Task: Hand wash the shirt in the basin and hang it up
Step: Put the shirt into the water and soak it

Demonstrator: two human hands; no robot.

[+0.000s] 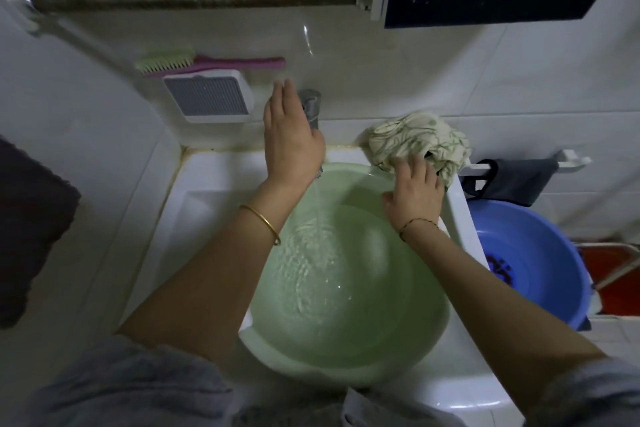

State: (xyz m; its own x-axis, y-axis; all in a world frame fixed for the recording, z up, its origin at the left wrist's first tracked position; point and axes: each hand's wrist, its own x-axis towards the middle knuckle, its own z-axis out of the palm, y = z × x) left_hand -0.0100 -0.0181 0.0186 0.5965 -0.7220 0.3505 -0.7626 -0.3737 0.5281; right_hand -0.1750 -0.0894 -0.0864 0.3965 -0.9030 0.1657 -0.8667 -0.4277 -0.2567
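Early days here. Nearest the person sits the green basin (263,354) in the white sink (207,184), and water (317,208) pours into it, rippling across a shallow pool. So the fill is under way, and by the look of it nothing has been washed yet: no suds, no cloth in the water.

Just past the basin's far rim, the right hand (415,191) lies on the shirt (415,139), a crumpled cream bundle with a green print parked on the sink's back corner. The fingers (415,166) rest on the fabric with the thumb splayed toward the rim; whether they actually grip it cannot be told.

To the left of those fingers, the left hand (291,139) reaches over the faucet (310,104), fingers (282,97) straight and pressed together, the palm apparently at the lever.

What is left, on this showing: dunk the shirt, wash, rinse, wring, hang.

Beyond the left fingers sit a white soap dish (207,97) and a pink brush (207,62); farther off runs a rusty rail (194,0), a possible hanging spot. Right of the right fingers stand a blue basin (540,236) and a dark cloth (512,177) on a rack. Nothing blocks the shirt's short drop into the water.
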